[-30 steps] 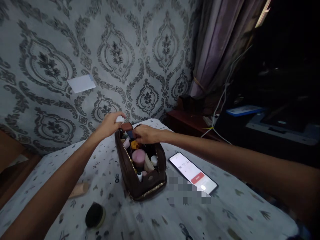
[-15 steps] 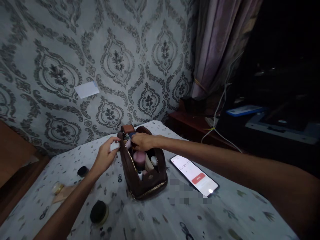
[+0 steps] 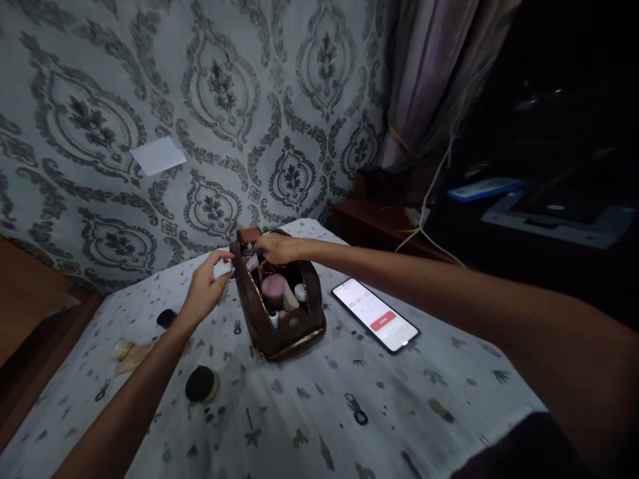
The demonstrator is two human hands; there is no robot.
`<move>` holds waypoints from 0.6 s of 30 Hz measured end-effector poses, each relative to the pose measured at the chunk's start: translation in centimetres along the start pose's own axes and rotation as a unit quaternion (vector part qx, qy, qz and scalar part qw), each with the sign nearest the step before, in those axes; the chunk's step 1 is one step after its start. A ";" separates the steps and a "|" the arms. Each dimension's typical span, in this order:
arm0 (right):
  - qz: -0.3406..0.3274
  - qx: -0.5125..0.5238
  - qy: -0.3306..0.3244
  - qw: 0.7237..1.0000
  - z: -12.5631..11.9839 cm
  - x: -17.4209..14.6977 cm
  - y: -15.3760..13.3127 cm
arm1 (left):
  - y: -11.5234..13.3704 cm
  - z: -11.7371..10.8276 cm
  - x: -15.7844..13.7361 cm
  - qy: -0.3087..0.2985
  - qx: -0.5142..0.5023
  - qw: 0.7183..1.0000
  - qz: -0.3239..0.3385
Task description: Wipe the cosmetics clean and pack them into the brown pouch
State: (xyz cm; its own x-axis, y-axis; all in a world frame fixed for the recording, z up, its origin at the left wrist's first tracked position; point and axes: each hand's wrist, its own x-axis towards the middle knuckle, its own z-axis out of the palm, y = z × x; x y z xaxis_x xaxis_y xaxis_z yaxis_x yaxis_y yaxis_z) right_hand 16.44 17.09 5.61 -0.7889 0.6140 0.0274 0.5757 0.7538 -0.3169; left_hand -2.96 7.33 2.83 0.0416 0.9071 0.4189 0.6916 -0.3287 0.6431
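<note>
On the patterned sheet (image 3: 299,406), observed brown bag (image 3: 284,334), upright and unzipped. Noted left hand (image 3: 206,285) at bag's left side, closed on small white item (image 3: 222,268). Noted right hand (image 3: 276,249), apart from left, at bag's far end, partly hidden; cannot tell grip. Recorded pink round item (image 3: 274,289) inside bag, lit phone (image 3: 375,316) to bag's right.

Patterned sheet (image 3: 279,412) (bag (image 3: 279,342), phone (image 3: 375,316) atop)
</note>
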 end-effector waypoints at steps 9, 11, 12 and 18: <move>-0.215 -0.086 0.038 0.972 1.3 -9.4 -2.8 | 0.6 -1.6 -7.6 -0.038 0.073 0.996 0.017; -0.211 -0.107 0.019 0.972 1.9 -10.4 -2.6 | 0.4 -1.1 -9.5 -0.065 0.073 0.995 0.028; -0.204 -0.108 0.013 0.973 2.0 -10.7 -2.4 | 0.3 -0.9 -10.4 -0.078 0.071 0.994 0.032; -0.205 -0.041 0.030 0.977 2.8 -10.3 -1.4 | -0.3 -1.6 -13.0 -0.082 0.078 0.993 -0.042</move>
State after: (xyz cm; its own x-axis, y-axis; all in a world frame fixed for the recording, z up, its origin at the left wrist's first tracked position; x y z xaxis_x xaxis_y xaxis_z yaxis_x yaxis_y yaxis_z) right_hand 23.19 9.09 3.12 -0.9442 0.2665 0.1933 0.2306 0.9544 -0.1898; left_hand -4.88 -4.75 -1.75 0.0859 0.9645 0.2497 0.8003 -0.2161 0.5593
